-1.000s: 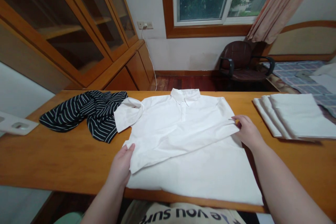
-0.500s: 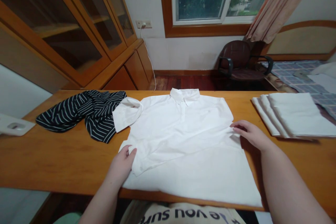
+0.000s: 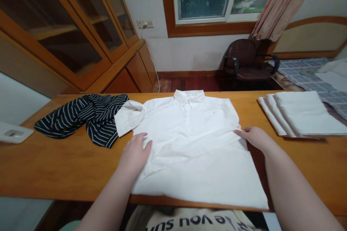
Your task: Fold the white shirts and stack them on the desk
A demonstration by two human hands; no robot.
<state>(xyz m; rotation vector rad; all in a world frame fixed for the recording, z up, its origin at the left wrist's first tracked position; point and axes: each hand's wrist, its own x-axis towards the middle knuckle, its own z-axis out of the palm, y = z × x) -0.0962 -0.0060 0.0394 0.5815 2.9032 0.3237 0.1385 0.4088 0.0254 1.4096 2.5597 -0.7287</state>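
A white collared shirt (image 3: 189, 133) lies flat on the wooden table (image 3: 54, 166), collar away from me, with a fold running across its middle. My left hand (image 3: 135, 155) rests flat on the left end of that fold, fingers stretched out. My right hand (image 3: 253, 138) lies on the right end of the fold at the shirt's edge, fingers extended and touching the cloth. The shirt's left sleeve (image 3: 129, 115) sticks out toward a striped garment.
A black and white striped garment (image 3: 86, 117) lies crumpled at the left. A stack of folded white cloths (image 3: 298, 115) sits at the right. A white object (image 3: 12, 133) lies at the table's left edge. Beyond the table stand a dark armchair (image 3: 248, 59) and a wooden cabinet (image 3: 81, 32).
My left hand slid up and right from the shirt's lower left edge onto the folded cloth and flattened. My right hand stayed at the right end of the fold.
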